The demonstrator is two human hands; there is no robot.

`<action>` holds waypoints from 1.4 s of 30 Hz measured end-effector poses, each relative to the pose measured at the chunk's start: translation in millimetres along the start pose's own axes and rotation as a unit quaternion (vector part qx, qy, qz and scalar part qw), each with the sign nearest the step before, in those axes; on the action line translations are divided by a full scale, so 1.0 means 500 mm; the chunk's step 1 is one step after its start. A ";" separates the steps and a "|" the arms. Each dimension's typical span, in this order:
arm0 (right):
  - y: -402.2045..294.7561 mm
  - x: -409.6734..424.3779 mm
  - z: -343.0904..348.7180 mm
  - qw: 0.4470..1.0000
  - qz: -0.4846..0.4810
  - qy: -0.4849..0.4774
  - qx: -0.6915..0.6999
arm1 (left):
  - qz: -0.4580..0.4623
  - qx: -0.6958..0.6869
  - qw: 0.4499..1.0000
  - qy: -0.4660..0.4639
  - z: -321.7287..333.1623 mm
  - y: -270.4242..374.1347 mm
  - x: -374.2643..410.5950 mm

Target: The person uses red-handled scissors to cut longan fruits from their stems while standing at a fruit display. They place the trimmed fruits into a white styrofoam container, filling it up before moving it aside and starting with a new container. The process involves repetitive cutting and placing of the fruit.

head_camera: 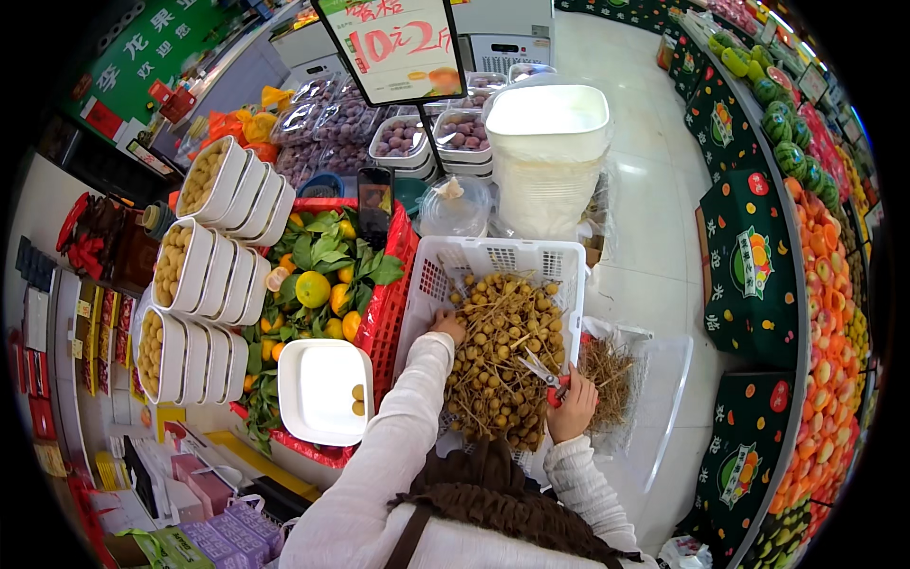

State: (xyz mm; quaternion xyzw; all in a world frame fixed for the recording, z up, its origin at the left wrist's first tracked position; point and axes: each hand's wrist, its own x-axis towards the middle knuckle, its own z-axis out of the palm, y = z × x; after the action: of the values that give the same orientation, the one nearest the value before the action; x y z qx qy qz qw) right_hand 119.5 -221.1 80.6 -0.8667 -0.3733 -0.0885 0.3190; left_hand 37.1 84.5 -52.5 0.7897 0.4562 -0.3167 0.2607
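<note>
Before me a white plastic crate [492, 250] holds a heap of longans on their twigs [501, 355]. At the heap's left edge lies my left hand [448, 326], its fingertips against the fruit; whether it grips any is hidden. My right hand [574, 404] holds red-handled scissors [549, 377] at the heap's right side, blades parted and pointing up and left over the fruit. To the left, a white plastic tub [320, 391] with a few loose longans [357, 400] rests on a red basket of leafy mandarins [313, 289].
Stacked white tubs of longans [202, 274] stand at the left. Beyond the crate are a tall stack of empty tubs [547, 163], a lidded clear container [455, 206], a phone [375, 203] and a price sign [398, 50]. Bare twigs [604, 380] lie right of the crate.
</note>
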 end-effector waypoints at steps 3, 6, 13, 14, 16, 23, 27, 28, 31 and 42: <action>-0.007 0.004 0.007 0.999 -0.022 -0.010 0.027 | -0.044 -0.176 0.981 0.070 0.041 -0.060 0.030; -0.001 0.002 0.008 1.000 -0.020 -0.013 0.013 | -0.071 -0.192 0.965 0.164 0.063 -0.025 -0.030; -0.004 -0.002 0.004 0.999 -0.012 -0.023 0.021 | -0.114 -0.252 0.902 0.333 0.058 0.024 -0.162; -0.003 -0.004 0.006 1.000 -0.012 -0.022 0.019 | -0.118 -0.265 0.907 0.306 0.051 0.024 -0.166; -0.004 -0.005 0.009 0.999 -0.019 -0.023 0.017 | -0.100 -0.285 0.911 0.280 0.061 -0.004 -0.135; -0.003 -0.005 0.007 0.999 -0.028 -0.018 0.006 | -0.009 -0.293 0.934 0.204 0.062 -0.043 -0.077; -0.002 -0.004 0.012 0.999 -0.036 -0.015 0.010 | 0.035 -0.350 0.922 0.160 0.057 -0.066 -0.062; -0.003 -0.005 0.011 0.999 -0.035 -0.017 0.011 | 0.039 -0.357 0.919 0.164 0.060 -0.069 -0.065; -0.002 -0.004 0.009 0.999 -0.030 -0.020 0.008 | 0.039 -0.365 0.912 0.185 0.049 -0.047 -0.100; -0.006 -0.004 0.009 0.999 -0.051 -0.006 -0.007 | 0.063 -0.339 0.893 0.290 -0.011 -0.004 -0.262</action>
State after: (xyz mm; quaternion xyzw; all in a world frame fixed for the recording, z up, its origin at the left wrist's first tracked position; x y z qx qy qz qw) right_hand 115.4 -218.0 77.6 -0.8490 -0.4188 -0.1016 0.3058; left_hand -13.6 16.5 47.4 0.7371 0.5406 0.1177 0.3881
